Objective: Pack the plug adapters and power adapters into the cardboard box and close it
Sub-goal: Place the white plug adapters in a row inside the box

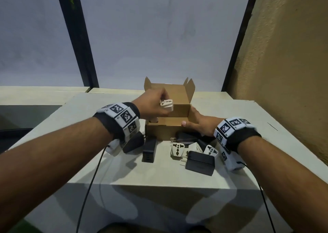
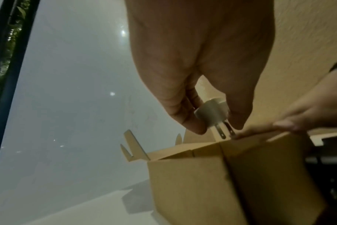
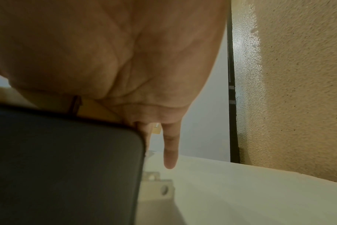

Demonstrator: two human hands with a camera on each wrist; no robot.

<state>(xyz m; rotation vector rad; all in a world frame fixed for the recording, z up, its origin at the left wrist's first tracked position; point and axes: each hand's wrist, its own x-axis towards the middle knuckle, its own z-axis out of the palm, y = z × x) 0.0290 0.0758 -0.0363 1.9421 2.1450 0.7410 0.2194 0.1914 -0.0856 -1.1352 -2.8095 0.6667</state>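
Observation:
An open cardboard box (image 1: 159,130) (image 2: 192,182) stands on the white table, its lid flaps up at the back. My left hand (image 1: 164,99) (image 2: 219,126) pinches a white plug adapter (image 1: 166,105) (image 2: 212,114) just above the box's opening, prongs down. My right hand (image 1: 193,122) (image 2: 308,115) grips the box's front right corner, thumb on the front rim. In front of the box lie three white plug adapters (image 1: 177,150) and several black power adapters (image 1: 199,162), one of them (image 3: 67,167) right under my right wrist.
A black multi-port charger (image 1: 150,149) lies left of centre, another black adapter (image 1: 133,142) under my left wrist. A textured wall (image 1: 284,73) rises close on the right, a window behind. The table's front edge (image 1: 159,184) is near; cables hang from both wrists.

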